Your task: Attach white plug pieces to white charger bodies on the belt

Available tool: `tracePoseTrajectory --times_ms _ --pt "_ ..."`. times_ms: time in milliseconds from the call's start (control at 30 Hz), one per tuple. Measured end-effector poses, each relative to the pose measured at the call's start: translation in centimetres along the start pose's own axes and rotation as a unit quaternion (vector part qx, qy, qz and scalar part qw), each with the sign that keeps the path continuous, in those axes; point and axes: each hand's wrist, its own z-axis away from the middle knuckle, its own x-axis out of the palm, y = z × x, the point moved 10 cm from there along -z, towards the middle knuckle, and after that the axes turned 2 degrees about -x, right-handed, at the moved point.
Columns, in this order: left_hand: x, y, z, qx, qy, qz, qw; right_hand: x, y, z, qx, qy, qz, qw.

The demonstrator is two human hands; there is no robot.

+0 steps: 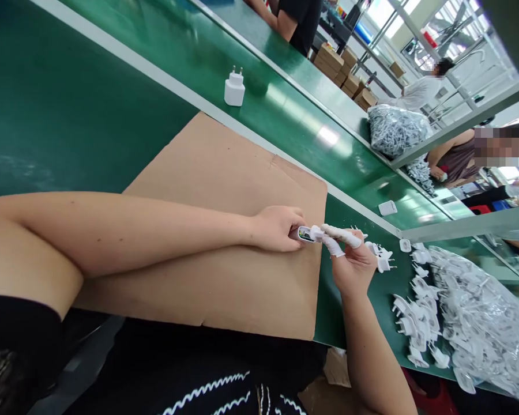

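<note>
Charger housing: a white shell (pixel 301 233) is held above the right part of the cardboard sheet (pixel 229 202), its open end turned toward the plug piece and circuitry showing inside.
Left hand: the housing is gripped by the curled left hand (pixel 280 228); most of the shell is hidden by the fingers.
Right hand: a white plug piece (pixel 316 233) is pinched at the housing's open end by the right hand (pixel 355 264), whose fingertips are wrapped in white coverings (pixel 334 246). Whether the two parts are touching cannot be told.
Handling: both parts are judged light, stiff and rather slippery; the exposed circuitry is likely the fragile portion.
Where to hold: the shell is best taken by its side walls, the plug piece by its rim, with pins and circuitry left unpressed.
Nearby: loose plug pieces (pixel 417 323) are scattered on the desk (pixel 334 311), beside a filled plastic bag (pixel 488 317).
Beyond the rail: an assembled charger (pixel 234 92) is stood pins-up.
</note>
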Motion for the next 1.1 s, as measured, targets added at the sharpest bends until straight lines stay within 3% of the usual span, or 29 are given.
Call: tracePoseTrajectory --times_ms 200,367,633,733,933,1100 --pt "-0.2 0.2 0.0 0.0 -0.01 0.005 1.0 1.9 -2.6 -0.9 -0.095 -0.105 0.129 0.981" --pt "-0.3 0.1 -0.1 0.001 -0.005 -0.003 1.0 2.2 -5.6 -1.7 -0.189 -0.1 0.162 0.963" --pt "-0.4 0.5 -0.1 0.022 -0.008 -0.015 1.0 3.5 -4.6 -1.0 -0.211 -0.116 0.18 0.954" --pt "-0.4 0.5 -0.1 0.018 -0.013 -0.02 1.0 3.5 -4.2 -1.0 -0.193 -0.134 0.2 0.951" --pt "-0.3 0.4 -0.1 0.016 -0.011 -0.016 1.0 3.0 -4.2 -1.1 -0.159 -0.111 0.193 0.962" --pt "-0.2 0.3 -0.1 0.015 -0.012 -0.019 1.0 3.6 -4.3 -1.2 -0.187 -0.137 0.22 0.948"
